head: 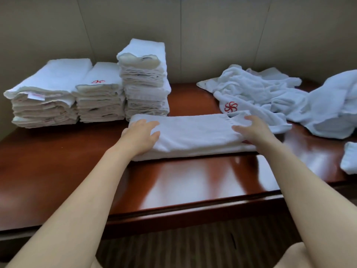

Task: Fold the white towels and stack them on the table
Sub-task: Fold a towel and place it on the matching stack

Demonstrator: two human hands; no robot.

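Left hand (142, 132) is lying flat on the left end of the folded towel (193, 136), fingers straight and relaxed, palm down, gripping nothing. Right hand (249, 130) is resting on the right end of the same towel, fingers spread and slightly bent over the cloth; the view is blurred there, so cannot tell if it is pinching the fabric or just pressing. The folded towel is lying as a long strip across the middle of the frame on the dark red-brown bench (173, 182), just in front of the stacks. Three stacks of folded white towels are standing in the upper left of the frame: a wide low stack (46, 93) at far left, a middle stack (100, 93) with a red logo on top touching it, and a tall stack (144, 78) right beside that. A heap of unfolded towels (270, 93) is lying at upper right of the frame, one showing a red flower-like logo (230, 106), its edge touching the folded towel's right end. Another bit of white cloth (349, 157) is showing at the right edge. Beige panelled wall (193, 35) is running behind.
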